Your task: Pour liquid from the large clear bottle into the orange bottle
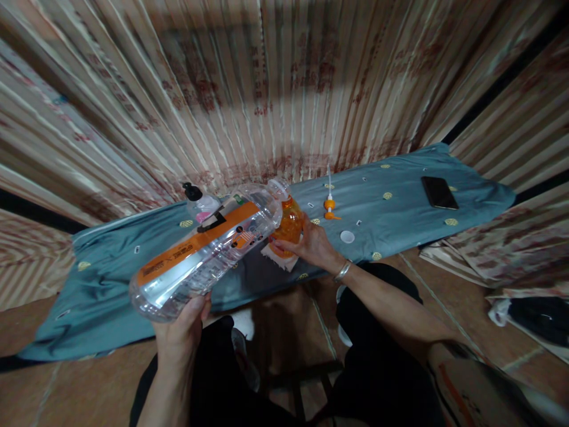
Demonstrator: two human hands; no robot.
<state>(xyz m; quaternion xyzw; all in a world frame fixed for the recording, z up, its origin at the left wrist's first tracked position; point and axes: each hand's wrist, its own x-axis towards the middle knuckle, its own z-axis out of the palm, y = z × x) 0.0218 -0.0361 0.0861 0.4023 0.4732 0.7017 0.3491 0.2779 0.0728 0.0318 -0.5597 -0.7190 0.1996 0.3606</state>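
Observation:
A large clear plastic bottle [208, 249] with an orange label is tilted, its mouth at the upper right. My left hand [184, 320] grips it near its base. My right hand [311, 243] is wrapped round a smaller orange bottle [290, 222], which stands on a folded white tissue [284, 261]. The big bottle's neck is over the top of the orange bottle; I cannot tell whether they touch. To the right lies an orange pump head [329, 205] with a clear tube, and near it a round white cap [347, 237].
A blue-green patterned cloth [111, 267] covers the long, narrow table. Behind the large bottle stands a clear pump bottle [202, 204] with a black top. A black phone [439, 193] lies at the right end. Corrugated cardboard walls [284, 89] rise behind and at the sides.

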